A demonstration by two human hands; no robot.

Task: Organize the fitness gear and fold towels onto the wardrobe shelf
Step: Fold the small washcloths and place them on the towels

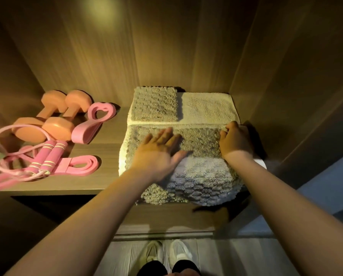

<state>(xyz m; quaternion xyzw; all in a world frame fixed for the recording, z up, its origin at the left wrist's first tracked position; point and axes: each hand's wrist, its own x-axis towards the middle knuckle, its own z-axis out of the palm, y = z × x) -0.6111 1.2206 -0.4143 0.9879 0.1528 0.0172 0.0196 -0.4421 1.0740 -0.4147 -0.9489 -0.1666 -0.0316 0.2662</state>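
Looked nearly done: left hand [158, 150] lay spread flat on the grey towel [202, 140], right hand [236, 142] curled round its far corner, two folded towels [154, 104] just beyond both, dumbbells [53, 116] and jump rope [47, 156] already lined up on the wardrobe shelf [105, 140] left of them, so only squaring the stack seemed left.

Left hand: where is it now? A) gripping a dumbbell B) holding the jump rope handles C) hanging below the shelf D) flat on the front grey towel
D: the left hand rests, fingers straight and spread, on top of the front grey towel.
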